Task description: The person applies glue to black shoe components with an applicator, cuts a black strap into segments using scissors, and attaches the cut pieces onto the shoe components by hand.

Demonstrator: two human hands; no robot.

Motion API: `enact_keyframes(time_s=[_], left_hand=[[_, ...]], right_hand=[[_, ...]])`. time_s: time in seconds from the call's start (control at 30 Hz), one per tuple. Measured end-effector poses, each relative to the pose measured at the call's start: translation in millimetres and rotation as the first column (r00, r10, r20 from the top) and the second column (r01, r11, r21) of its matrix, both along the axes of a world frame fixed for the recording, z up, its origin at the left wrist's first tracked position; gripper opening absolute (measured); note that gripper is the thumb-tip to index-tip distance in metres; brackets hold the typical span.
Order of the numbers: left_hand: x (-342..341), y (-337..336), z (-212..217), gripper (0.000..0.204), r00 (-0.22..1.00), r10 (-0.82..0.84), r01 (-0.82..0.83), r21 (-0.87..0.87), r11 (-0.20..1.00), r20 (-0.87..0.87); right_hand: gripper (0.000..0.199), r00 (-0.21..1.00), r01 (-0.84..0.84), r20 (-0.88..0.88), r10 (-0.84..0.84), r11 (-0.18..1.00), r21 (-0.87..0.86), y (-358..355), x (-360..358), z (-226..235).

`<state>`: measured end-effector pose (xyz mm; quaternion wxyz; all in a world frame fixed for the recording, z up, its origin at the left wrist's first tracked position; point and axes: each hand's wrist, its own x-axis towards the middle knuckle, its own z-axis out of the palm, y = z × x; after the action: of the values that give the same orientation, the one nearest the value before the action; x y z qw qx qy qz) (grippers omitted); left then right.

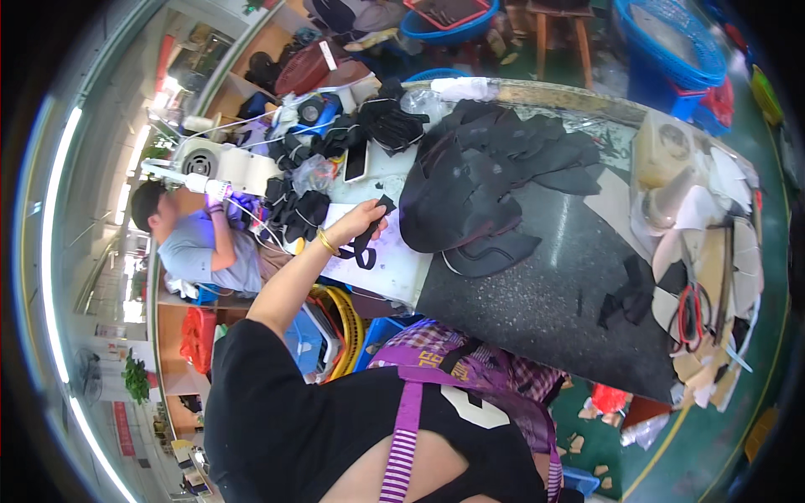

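Note:
My left hand (362,221), a gold bracelet at its wrist, reaches over the white part of the table. Its fingers are closed on a black fabric strip (384,206); a looped end hangs below the hand. Just right of it lies a large fanned pile of dark grey fabric pieces (470,176), with a curved, thin-edged piece (490,254) at its near side. Beyond the hand, a phone (356,162) lies near bundles of black strips (392,123). My right hand is not in view.
A dark board (537,310) covers the table's near right. Red-handled scissors (691,317), card scraps (704,369) and a black scrap (629,292) lie at the right. A co-worker (197,239) sits left by a sewing machine (222,166). A yellow basket (356,327) stands below the near edge.

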<state>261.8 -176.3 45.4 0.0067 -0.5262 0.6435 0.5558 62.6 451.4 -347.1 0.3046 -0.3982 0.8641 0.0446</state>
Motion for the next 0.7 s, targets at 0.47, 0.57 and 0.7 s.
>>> enact_keyframes(time_s=[0.47, 0.57, 0.7], left_hand=[[32, -24, -40, 0.016, 0.918, 0.187, -0.091, -0.273, 0.958, 0.349], [43, -29, -48, 0.022, 0.904, 0.165, 0.021, -0.425, 0.905, 0.395], [34, -42, -58, 0.022, 0.862, 0.04, 0.258, -0.505, 0.824, 0.505]], right_hand=[[0.05, 0.991, -0.086, 0.08, 0.112, 0.957, -0.276, -124, -58, -95], [0.05, 0.967, -0.216, 0.071, 0.246, 0.931, -0.293, -124, -95, -94], [0.05, 0.892, -0.411, 0.05, 0.45, 0.851, -0.325, -150, -143, -82]])
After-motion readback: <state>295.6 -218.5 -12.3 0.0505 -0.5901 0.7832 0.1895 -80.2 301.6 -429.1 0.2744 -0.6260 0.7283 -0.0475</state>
